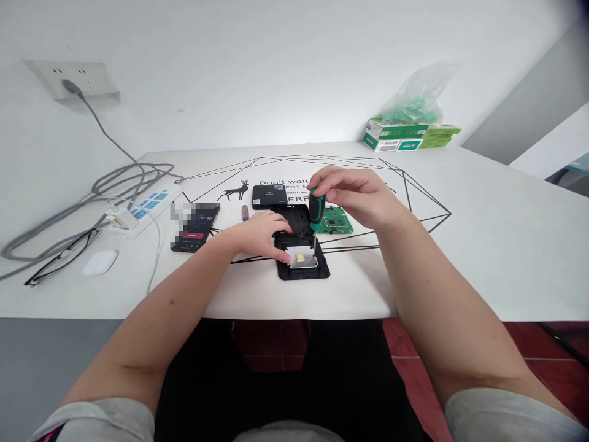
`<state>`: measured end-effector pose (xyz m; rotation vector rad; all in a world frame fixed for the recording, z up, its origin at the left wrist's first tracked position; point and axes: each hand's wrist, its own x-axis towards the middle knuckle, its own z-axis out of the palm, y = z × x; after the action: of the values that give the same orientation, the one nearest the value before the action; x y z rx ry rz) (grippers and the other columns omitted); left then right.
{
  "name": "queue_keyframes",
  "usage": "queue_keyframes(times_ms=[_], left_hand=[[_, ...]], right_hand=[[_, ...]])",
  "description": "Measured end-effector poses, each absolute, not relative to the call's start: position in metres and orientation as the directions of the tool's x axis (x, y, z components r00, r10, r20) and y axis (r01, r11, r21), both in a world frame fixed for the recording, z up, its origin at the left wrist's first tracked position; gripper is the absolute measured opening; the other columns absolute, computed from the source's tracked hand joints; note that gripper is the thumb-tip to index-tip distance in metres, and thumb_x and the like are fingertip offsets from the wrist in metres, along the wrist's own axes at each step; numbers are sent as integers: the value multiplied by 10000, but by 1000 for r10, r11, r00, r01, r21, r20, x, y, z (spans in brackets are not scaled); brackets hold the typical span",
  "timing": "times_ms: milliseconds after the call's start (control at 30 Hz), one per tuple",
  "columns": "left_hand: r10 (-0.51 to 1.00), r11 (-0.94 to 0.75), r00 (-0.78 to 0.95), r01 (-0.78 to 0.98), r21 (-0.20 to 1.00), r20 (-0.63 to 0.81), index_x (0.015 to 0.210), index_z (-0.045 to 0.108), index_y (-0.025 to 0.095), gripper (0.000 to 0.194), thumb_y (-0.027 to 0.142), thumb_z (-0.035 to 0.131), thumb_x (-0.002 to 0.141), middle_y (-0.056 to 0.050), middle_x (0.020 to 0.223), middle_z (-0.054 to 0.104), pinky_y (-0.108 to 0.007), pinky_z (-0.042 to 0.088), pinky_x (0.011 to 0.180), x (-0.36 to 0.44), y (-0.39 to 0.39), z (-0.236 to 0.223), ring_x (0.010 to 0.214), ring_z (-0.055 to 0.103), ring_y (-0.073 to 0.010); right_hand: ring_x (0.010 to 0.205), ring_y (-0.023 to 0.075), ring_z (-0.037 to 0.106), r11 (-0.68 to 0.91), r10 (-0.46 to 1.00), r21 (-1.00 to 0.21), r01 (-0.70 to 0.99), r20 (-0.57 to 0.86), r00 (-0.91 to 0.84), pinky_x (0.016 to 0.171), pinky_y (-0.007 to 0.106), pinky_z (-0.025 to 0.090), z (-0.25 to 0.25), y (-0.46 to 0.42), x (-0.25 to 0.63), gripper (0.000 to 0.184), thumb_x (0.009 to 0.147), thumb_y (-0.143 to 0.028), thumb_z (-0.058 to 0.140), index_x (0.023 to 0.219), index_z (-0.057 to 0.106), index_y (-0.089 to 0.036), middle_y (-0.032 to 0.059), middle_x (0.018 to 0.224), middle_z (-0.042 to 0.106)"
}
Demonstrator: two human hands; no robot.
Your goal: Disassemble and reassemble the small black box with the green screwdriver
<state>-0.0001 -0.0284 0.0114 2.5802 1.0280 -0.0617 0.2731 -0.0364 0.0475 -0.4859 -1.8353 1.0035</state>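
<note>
One green-and-black screwdriver [316,210] upright in the right hand [356,195], gripped, shaft down inside one black housing [304,274] near the tabletop's [464,245] front edge. Left hand [264,235] spread open, thumb on the housing's left side. Close by: one black shell [297,216], one circuit board [338,221], one black box [269,195], one phone [200,227]. White surface, printed deer [235,191]; white wall [230,80], red floor tiles [414,362].

The bare right side of the white table [497,245] is lying open for a hand to pass. The green circuit board [337,221] is blocking the way just right of the upright screwdriver [316,210]; the phone [196,228], power strip [150,209] and looping cables [108,184] are crowding the left.
</note>
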Motion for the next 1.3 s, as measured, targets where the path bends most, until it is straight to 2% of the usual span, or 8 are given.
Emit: queue_keyframes(times_ms=[200,367,467,567,833,1033,1167,1300], left_hand=[[660,-662,728,680,315,-183,1497,658,273,879,827,748,821,-97,1659,548,-472,356,1266,1,-30,13,1552,401,-383],[658,-665,733,674,322,-175,1494,665,288,874,829,752,814,-90,1654,554,-480,349,1277,0,-27,10,1561,394,-389],[658,-664,733,673,326,-174,1496,664,293,881,843,743,812,-87,1673,540,-495,347,1279,-1,-27,9,1563,393,-394],[661,-661,730,676,325,-174,1497,662,284,895,855,737,812,-93,1671,540,-489,358,1271,-1,-27,10,1557,401,-390],[660,-658,726,682,320,-191,1507,654,289,893,846,736,813,-93,1686,523,-495,352,1269,0,-28,13,1570,384,-404],[657,-663,732,675,325,-180,1500,657,285,893,851,736,813,-93,1672,536,-489,354,1274,0,-28,12,1561,398,-396],[659,-661,730,677,323,-182,1494,663,286,883,849,735,818,-87,1668,542,-490,370,1261,0,-29,13,1562,393,-401],[657,-664,735,669,333,-167,1478,675,275,862,835,739,825,-90,1634,569,-481,372,1257,0,-29,12,1535,421,-392]], right_hand=[[840,198,790,459,760,-874,-159,479,-440,731,341,655,45,-41,266,510,726,-371,1033,798,545,-243,21,890,809],[1065,239,819,368,756,-921,-125,375,-536,939,425,681,47,-44,269,371,830,-441,961,1002,698,-246,69,1140,858],[1106,245,772,470,709,-879,-80,430,-559,937,426,660,49,-43,273,311,873,-482,918,1066,820,-257,88,1230,815],[1004,219,711,572,672,-819,-44,499,-547,868,407,634,50,-40,275,278,917,-500,870,1106,876,-297,76,1158,768],[999,248,799,510,734,-853,-110,499,-461,890,451,656,47,-43,272,183,919,-422,867,953,830,-246,71,1136,836],[958,247,842,402,772,-898,-177,437,-462,861,427,692,46,-43,267,480,734,-364,1026,873,582,-247,44,1032,855],[1162,264,816,354,779,-925,-134,372,-505,982,441,670,47,-45,270,381,828,-434,961,1003,674,-254,49,1048,858],[1172,260,767,444,738,-893,-69,408,-538,968,430,648,48,-43,274,344,877,-508,907,1087,811,-253,90,1239,814]])
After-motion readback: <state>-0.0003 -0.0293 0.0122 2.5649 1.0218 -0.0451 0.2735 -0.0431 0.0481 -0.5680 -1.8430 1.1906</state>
